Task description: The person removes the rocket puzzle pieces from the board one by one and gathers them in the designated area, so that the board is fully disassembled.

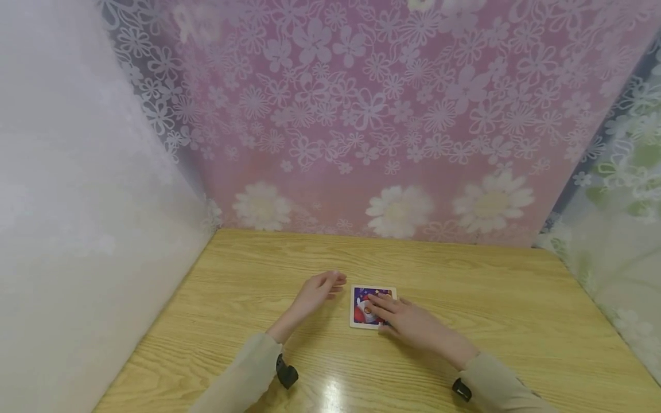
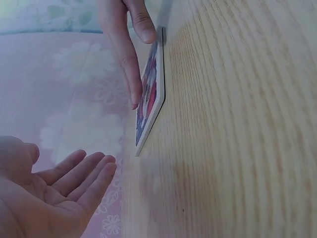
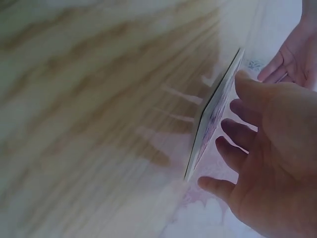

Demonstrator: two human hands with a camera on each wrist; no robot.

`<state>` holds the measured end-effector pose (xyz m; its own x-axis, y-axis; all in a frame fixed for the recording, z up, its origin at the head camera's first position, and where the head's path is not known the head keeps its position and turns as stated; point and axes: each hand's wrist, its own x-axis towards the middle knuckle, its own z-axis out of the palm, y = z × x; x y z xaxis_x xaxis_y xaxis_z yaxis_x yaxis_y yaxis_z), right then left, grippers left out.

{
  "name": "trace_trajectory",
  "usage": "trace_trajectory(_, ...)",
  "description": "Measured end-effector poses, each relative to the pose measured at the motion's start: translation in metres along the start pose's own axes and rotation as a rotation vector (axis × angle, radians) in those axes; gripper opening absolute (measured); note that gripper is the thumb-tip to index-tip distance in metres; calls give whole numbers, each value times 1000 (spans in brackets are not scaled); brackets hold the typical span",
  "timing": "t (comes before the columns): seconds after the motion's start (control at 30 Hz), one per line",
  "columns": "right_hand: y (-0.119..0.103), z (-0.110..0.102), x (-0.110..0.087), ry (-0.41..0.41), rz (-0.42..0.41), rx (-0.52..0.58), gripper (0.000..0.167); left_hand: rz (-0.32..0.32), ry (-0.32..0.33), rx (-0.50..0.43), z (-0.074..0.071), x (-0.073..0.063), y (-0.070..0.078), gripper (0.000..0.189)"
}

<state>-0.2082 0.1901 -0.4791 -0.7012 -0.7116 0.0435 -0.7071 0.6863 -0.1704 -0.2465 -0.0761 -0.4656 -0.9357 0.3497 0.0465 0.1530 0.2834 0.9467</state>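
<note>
A flat square picture board [image 1: 360, 316] lies on the wooden table, white-bordered, with a red, white and purple cartoon picture. My right hand [image 1: 413, 326] is spread over its right part, fingers extended and covering some of the picture. In the right wrist view that hand [image 3: 277, 144] has its fingers apart and a little bent, close above the board [image 3: 214, 119]; whether the fingertips touch it I cannot tell. Left of the board and apart from it is my left hand [image 1: 317, 290]. The left wrist view shows this hand [image 2: 64, 191] holding nothing, its fingers relaxed.
The wood-grained table [image 1: 248, 258] reaches back to a pink flowered curtain [image 1: 330, 143]. A pale white sheet [image 1: 93, 201] borders the left side and a flowered sheet [image 1: 619, 229] the right. Black bands [image 1: 286, 371] sit on both wrists.
</note>
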Motion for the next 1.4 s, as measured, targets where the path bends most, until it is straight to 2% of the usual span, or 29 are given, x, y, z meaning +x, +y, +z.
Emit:
trace_trajectory(0.23, -5, -1, 0, -25, 24, 0, 48, -3, -31, 70, 4, 6, 1, 51)
trace_trajectory(0.5, -9, -3, 1, 8, 15, -8, 47, 16, -56, 329, 9, 17, 6, 50)
trace_trajectory(0.77, -11, -5, 2, 22, 0, -12, 44, 43, -124, 483, 16, 35, 4, 45)
trace_trajectory(0.97, -12, -5, 3, 35, -18, -14, 44, 45, -129, 612, 21, 43, 3, 42)
trace_trajectory(1.17, -12, -4, 2, 23, -5, -27, 46, 84, -125, 690, 22, 46, 4, 40)
trace_trajectory(1.4, -14, -5, 1, 0, 27, -3, 47, 116, -128, 730, 22, 49, 4, 35)
